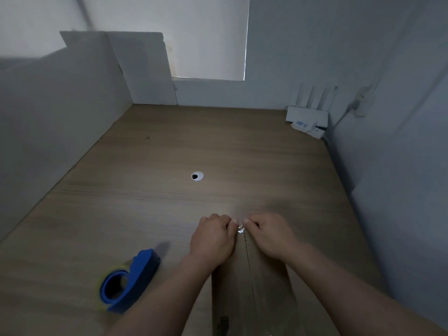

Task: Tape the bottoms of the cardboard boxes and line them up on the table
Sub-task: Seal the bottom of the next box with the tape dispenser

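Wood-grain table (194,141) ran between white walls, with a cable grommet (197,176) at centre, a white router (306,117) at 2 o'clock and a white board (143,69) leaning at 11. Cardboard box (266,287) lay at 6 o'clock. Left hand (213,236) and right hand (269,235), fingers curled, pinched crumpled clear tape (240,229) at its far edge. Blue tape dispenser (128,281) lay at 7.

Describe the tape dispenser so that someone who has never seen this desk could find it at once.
Start at the wooden table, at its near edge, where a cardboard box lies. Just left of the left hand, which pinches clear tape on that box, lies the tape dispenser. It alone is bright blue, with a yellowish roll inside.
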Motion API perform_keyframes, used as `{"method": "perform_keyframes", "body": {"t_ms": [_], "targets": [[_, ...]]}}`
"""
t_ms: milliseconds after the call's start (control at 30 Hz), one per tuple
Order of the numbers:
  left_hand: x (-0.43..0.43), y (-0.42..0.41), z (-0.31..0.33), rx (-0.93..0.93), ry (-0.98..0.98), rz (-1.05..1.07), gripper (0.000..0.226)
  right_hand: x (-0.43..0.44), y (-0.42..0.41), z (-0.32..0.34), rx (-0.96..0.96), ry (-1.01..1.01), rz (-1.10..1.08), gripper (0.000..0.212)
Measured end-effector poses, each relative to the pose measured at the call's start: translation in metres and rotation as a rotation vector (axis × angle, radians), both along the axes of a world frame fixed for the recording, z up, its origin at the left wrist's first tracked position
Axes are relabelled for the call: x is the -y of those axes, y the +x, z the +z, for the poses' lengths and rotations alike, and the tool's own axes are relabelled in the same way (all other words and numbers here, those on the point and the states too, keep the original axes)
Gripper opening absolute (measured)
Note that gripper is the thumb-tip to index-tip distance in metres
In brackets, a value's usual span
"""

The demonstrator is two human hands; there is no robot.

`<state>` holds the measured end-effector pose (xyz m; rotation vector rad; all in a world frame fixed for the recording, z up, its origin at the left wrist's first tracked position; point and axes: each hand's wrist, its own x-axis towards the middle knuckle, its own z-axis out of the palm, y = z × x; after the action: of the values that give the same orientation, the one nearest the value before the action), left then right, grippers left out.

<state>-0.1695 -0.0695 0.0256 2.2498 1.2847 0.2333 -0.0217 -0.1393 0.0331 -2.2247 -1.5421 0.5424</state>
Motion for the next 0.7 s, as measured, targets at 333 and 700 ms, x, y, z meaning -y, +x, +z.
{"method": "perform_keyframes", "body": {"t_ms": [333, 700], "targets": [[0.004, 0.000, -0.012, 0.371, -0.224, 0.275, 0.043, 0.014, 0.003, -0.012, -0.704, 0.175, -0.571, 0.036], [0.001, 0.003, -0.015, 0.491, -0.354, 0.352, 0.040, 0.029, 0.001, -0.008, -0.221, 0.247, -0.501, 0.049]]}}
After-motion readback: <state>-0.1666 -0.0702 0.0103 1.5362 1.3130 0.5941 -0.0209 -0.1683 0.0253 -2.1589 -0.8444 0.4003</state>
